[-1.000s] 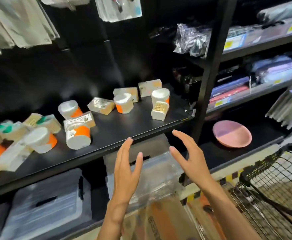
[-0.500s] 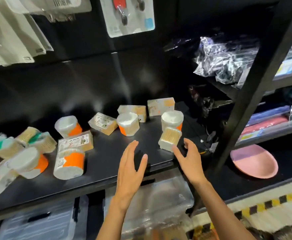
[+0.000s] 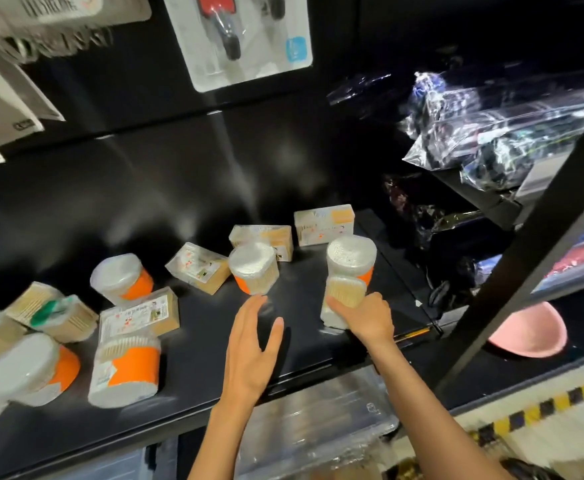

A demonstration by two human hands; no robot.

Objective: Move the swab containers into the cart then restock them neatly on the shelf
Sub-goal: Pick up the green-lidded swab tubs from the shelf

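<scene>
Several swab containers lie scattered on the black shelf (image 3: 193, 372). My right hand (image 3: 370, 317) grips a small rectangular swab tub (image 3: 344, 294) that lies in front of a tall round container with an orange band (image 3: 351, 256). My left hand (image 3: 252, 344) is open, fingers straight, just short of a round orange-banded tub (image 3: 254, 268). Behind these stand two flat swab boxes (image 3: 323, 226), and another box (image 3: 197, 268) lies tilted. To the left sit more round tubs (image 3: 122, 278) and a large tipped one (image 3: 126, 370). The cart is out of view.
Clear plastic storage bins (image 3: 318, 434) sit on the level below. A black upright post (image 3: 525, 244) bounds the shelf on the right, with a pink bowl (image 3: 532, 330) and bagged goods (image 3: 491, 129) beyond it. Packaged items (image 3: 245, 39) hang above.
Both hands have reached forward onto the shelf. My right hand has closed round the small rectangular tub; my left hand has neared the round tub. The view has moved closer.
</scene>
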